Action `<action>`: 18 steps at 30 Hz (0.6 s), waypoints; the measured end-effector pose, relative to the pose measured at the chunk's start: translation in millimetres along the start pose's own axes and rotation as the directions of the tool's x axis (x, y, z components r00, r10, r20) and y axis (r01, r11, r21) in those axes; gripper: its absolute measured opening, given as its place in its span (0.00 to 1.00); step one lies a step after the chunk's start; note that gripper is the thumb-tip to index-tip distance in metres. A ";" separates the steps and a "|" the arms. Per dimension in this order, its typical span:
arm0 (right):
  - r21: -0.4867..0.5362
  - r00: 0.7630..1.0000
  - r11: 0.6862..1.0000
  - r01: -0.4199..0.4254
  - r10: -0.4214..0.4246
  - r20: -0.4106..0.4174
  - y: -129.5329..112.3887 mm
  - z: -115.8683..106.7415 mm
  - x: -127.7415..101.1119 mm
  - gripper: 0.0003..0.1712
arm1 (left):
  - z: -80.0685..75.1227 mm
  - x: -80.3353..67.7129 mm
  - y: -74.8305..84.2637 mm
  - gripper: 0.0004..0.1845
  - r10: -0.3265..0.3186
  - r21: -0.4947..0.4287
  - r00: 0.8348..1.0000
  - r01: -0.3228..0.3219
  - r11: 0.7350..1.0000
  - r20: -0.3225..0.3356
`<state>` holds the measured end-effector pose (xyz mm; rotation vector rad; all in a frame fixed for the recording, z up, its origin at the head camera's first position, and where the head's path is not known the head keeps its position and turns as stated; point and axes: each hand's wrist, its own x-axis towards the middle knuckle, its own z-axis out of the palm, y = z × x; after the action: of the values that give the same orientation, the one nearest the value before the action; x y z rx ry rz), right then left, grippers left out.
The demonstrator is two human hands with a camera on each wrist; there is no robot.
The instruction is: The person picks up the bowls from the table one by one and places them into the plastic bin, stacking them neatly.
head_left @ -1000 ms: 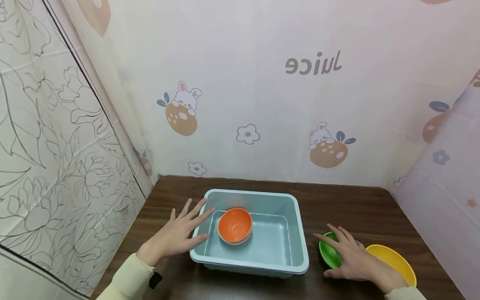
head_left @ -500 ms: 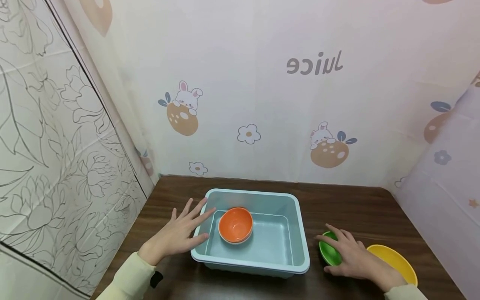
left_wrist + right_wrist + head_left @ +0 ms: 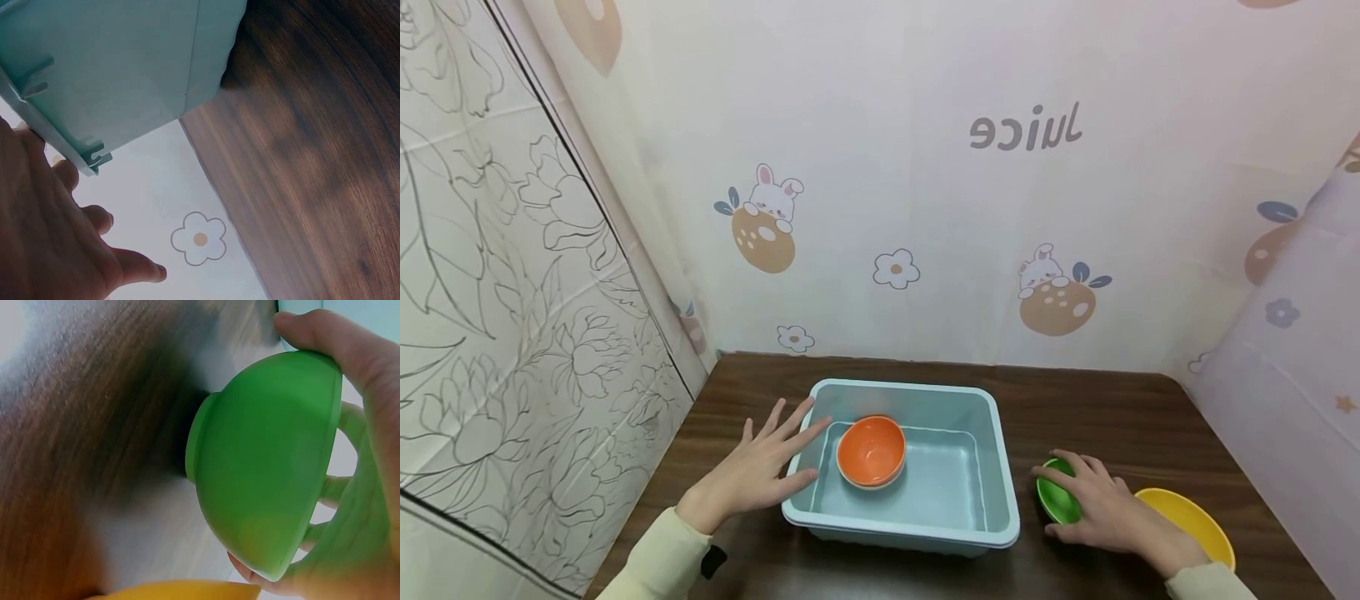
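Head view — yellow bowl (beside right hand)

We seem to be in a small home-style nook set up as a booth: a dark wood-grain counter is closed in on three sides by hanging printed sheets rather than solid walls. The back sheet carries cartoon bunnies on oranges, little flowers and the word "Juice" reading mirrored, while the left sheet bears line-drawn blossoms. On the counter we see household plastic ware, a pale blue tub and bright bowls, which suits a domestic kitchen corner.
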<state>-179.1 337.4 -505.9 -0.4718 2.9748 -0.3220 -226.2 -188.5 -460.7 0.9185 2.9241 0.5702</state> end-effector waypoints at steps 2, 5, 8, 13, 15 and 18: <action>-0.011 1.000 1.000 0.005 -0.006 -0.011 0.5 -2.3 0.6 0.45 | 0.3 -0.5 -0.1 0.37 0.002 0.004 1.000 -0.002 1.000 -0.005; -0.020 0.999 1.000 0.006 -0.007 -0.040 0.7 -6.9 1.2 0.45 | 0.9 -1.0 -0.1 0.37 0.007 0.007 1.000 -0.007 1.000 -0.008; -0.024 0.998 1.000 0.004 -0.006 -0.069 0.4 -12.2 2.3 0.45 | 1.1 -1.3 0.1 0.37 0.010 0.008 1.000 -0.010 1.000 -0.011; -0.027 0.996 1.000 0.014 -0.017 -0.092 -1.0 -20.4 5.9 0.43 | 1.1 -1.3 -0.2 0.37 0.011 0.008 1.000 -0.011 1.000 -0.015; -0.034 0.994 0.999 0.021 -0.025 -0.102 -1.5 -24.0 7.5 0.43 | 1.0 -1.3 -0.1 0.37 0.012 0.006 1.000 -0.011 1.000 -0.016; -0.051 0.991 0.998 0.033 -0.039 -0.125 -2.2 -30.7 9.3 0.41 | 0.5 -1.2 0.4 0.37 0.012 0.004 1.000 -0.012 1.000 -0.014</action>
<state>-191.6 338.3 -476.3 -0.5295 3.1061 -0.2932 -224.9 -188.7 -461.1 0.9372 2.9351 0.5748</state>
